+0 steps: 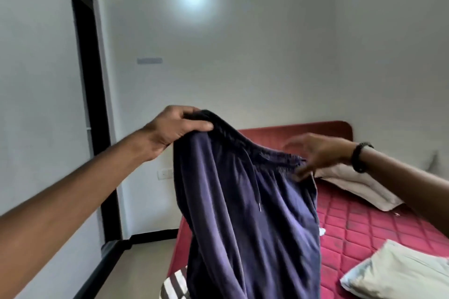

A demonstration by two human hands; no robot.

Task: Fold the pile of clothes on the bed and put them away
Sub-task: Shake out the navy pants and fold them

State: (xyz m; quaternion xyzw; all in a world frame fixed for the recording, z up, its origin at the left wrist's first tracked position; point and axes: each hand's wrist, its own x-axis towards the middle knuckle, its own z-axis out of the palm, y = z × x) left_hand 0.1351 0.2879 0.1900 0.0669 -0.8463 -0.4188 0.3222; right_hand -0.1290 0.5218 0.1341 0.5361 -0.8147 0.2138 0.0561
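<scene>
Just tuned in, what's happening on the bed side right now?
A person is holding up navy drawstring trousers in the air over the red mattress. The left hand grips one end of the waistband; the right hand, blurred, is at the other end, and whether it has hold cannot be told. The trousers hang unfolded. Two pillows lie on the mattress, and a striped cloth shows below.

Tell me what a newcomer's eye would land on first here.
First the navy pants, held up mid-frame by the waistband: the left hand grips one end, and the blurred right hand is at the other. Behind them is the red mattress, with pillows to the right.
</scene>
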